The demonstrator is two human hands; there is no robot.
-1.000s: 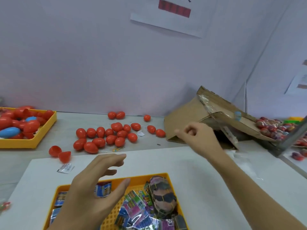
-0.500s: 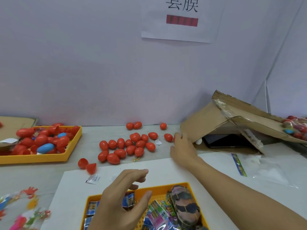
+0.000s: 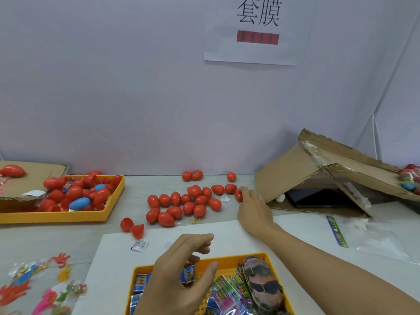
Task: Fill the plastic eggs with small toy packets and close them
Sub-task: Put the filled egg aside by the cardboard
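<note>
Since a second ago the right hand (image 3: pixel 254 210) has gone from hanging mid-air with curled fingers to reaching out at the far side of the table, and now its fingertips are touching a red egg (image 3: pixel 238 194) at the right end of the loose red eggs (image 3: pixel 181 204). Whether it's actually gripping that egg or just resting on it, can't tell, the hand is covering most of it.

Left hand (image 3: pixel 179 276) is hovering over the near yellow tray (image 3: pixel 227 261), thumb and curled fingers pinching a small blue toy packet (image 3: pixel 188 275). That tray is sitting on a white sheet (image 3: pixel 113 264) and is packed with more little packets (image 3: pixel 222 296), print too small to read, plus a rubber-banded bundle showing a face in sunglasses (image 3: pixel 263 283).

Two open egg halves (image 3: pixel 133 227) are lying just off the sheet's far left corner, with a tiny white sachet (image 3: pixel 139 245) near them on the sheet. Another yellow tray (image 3: pixel 59 218) at left is holding red eggs and a couple of blue ones.

Paper sign (image 3: pixel 256 30) on the wall is reading 套膜 in big black characters over a red bar. Beat-up cardboard box (image 3: pixel 295 171) is tipped over on the right.
</note>
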